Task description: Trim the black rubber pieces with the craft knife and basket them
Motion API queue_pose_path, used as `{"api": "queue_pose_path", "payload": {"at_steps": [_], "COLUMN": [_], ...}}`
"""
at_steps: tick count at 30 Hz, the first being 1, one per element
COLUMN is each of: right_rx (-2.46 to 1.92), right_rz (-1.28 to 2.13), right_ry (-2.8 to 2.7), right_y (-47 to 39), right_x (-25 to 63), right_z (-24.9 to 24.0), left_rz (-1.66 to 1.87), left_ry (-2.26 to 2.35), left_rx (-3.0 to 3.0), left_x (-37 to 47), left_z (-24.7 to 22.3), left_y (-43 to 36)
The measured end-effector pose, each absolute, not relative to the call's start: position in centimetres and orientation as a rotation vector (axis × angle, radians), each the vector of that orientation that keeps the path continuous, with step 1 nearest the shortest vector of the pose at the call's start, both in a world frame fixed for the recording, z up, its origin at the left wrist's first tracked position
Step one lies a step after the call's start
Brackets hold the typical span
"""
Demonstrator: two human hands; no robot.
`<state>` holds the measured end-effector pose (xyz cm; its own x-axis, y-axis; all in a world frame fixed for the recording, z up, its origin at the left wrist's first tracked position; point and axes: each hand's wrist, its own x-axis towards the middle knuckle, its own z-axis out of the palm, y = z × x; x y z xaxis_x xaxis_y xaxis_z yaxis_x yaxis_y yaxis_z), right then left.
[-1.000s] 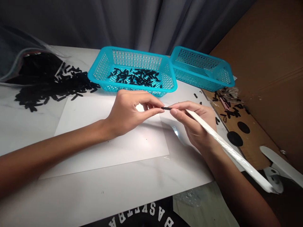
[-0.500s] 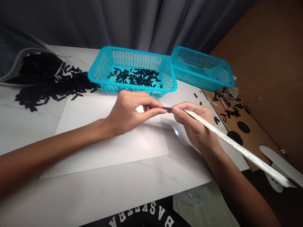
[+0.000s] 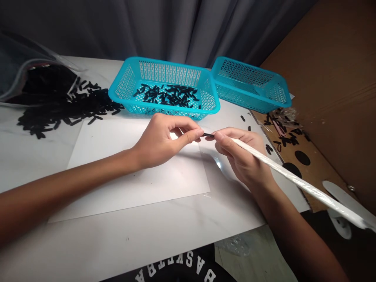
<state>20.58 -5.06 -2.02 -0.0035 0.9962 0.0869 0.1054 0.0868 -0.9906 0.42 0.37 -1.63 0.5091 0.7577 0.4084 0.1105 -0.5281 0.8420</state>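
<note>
My left hand (image 3: 164, 137) pinches one end of a small black piece (image 3: 208, 134) between thumb and fingers, above a white sheet (image 3: 135, 184). On the piece's other side, the fingertips of my right hand (image 3: 241, 150) meet it. A long white stick (image 3: 293, 177) also lies in my right hand, slanting down to the right; whatever tip it has is hidden by the fingers. Behind my hands, a blue basket (image 3: 164, 111) holds many black pieces (image 3: 176, 96).
At the left, black pieces (image 3: 58, 107) spill from a clear bag (image 3: 17, 78). A second blue basket (image 3: 249, 102) stands behind on the right. Black scraps and discs lie on brown cardboard (image 3: 289, 150) at the right. A grey curtain (image 3: 147, 31) hangs behind.
The black piece has turned slightly, and my left thumb and fingers have shifted their pinch on it. The far end of the white stick has moved a little to the right.
</note>
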Motion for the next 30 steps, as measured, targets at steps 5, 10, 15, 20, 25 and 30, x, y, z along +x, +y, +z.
{"api": "queue_pose_path", "payload": {"at_steps": [5,10,15,20,25,30], "right_rx": [-1.219,-1.231,-1.209,-1.130,-1.068,-1.077], "right_rz": [1.125,1.164,1.546,1.738,1.786,1.747], "right_ry": [-1.328,-1.288,-0.849,-0.714,-0.830,-0.905], "right_y": [-5.1,-4.9,-4.2,-4.0,-4.2,-4.1], "right_x": [20.7,20.7,21.1,21.2,21.1,21.2], "right_z": [-2.1,-1.9,-1.7,-1.9,-2.3,-2.9], "left_rz": [0.996,1.058,1.379,1.217,1.080,0.968], "left_ry": [0.693,0.761,1.212,1.439,0.675,0.570], "left_rx": [1.858,1.974,2.320,2.565,2.799,2.895], "left_x": [0.6,0.5,-2.3,-3.7,-0.6,0.4], "left_z": [-1.8,-1.5,-1.4,-2.4,-2.6,-3.2], "left_y": [0.3,1.0,5.7,7.6,3.4,1.5]}}
